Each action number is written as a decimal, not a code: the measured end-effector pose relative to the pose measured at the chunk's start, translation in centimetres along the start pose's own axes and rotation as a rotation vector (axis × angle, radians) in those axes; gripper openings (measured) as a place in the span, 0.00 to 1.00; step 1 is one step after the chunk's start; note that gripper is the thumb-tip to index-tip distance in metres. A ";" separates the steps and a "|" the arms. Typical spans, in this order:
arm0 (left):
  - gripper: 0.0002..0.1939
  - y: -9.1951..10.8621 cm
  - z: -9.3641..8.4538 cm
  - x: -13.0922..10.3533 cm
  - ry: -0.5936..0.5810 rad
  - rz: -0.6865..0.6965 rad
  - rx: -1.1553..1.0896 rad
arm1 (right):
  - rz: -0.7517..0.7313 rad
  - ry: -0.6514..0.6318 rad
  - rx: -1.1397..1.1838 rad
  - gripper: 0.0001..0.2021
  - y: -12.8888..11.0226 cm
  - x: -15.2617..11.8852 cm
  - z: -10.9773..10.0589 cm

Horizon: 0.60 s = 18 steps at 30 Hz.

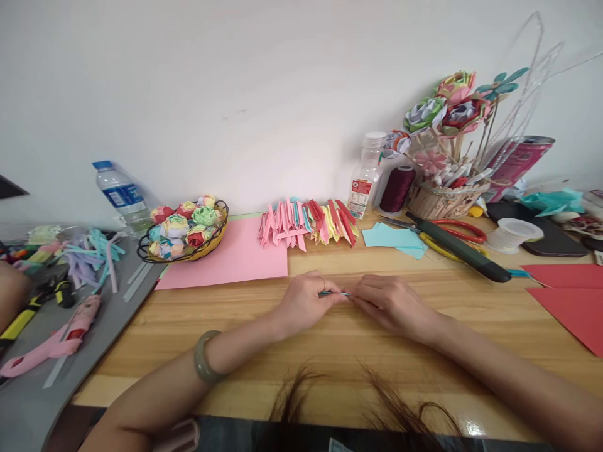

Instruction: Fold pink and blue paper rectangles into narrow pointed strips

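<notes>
My left hand and my right hand meet over the middle of the wooden table. Between their fingertips is a small, thin piece of blue paper, pinched from both sides. Only its edge shows, so how it is folded cannot be made out. Behind my hands stands a row of folded paper pieces in pink, red, yellow and blue. A few light blue paper sheets lie beyond my right hand.
Left of centre, a basket of paper flowers rests on pink paper. A water bottle and a pink glue gun are further left. At right are a utility knife, scissors, purple thread and red paper.
</notes>
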<state>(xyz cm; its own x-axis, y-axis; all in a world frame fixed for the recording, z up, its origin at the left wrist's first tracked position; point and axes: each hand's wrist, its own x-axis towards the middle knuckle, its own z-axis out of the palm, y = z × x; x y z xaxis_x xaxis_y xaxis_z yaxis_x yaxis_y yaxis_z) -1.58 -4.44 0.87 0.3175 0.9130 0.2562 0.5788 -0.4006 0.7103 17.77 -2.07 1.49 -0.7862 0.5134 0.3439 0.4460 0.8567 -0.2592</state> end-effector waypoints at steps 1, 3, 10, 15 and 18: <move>0.04 -0.1 0.0 0.0 0.001 0.021 0.002 | 0.008 -0.015 0.009 0.15 -0.1 0.1 -0.1; 0.04 -0.2 0.0 0.0 0.000 0.069 0.010 | 0.021 -0.043 0.029 0.15 -0.3 0.1 -0.2; 0.07 -0.2 0.0 -0.1 -0.039 0.124 0.111 | 0.024 -0.036 -0.040 0.14 -0.2 0.0 0.1; 0.11 -0.3 0.1 -0.3 -0.064 0.249 0.183 | -0.029 -0.032 -0.069 0.13 0.2 -0.3 0.1; 0.13 -0.7 0.3 -0.4 -0.066 0.322 0.204 | -0.048 -0.055 -0.064 0.14 0.3 -0.5 -0.2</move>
<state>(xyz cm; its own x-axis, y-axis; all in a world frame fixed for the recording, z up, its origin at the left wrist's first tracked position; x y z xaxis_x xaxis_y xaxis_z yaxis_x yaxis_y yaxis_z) -1.91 -4.57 0.13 0.5508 0.7339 0.3975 0.5771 -0.6790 0.4539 18.38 -2.03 1.44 -0.8291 0.4693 0.3037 0.4322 0.8828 -0.1843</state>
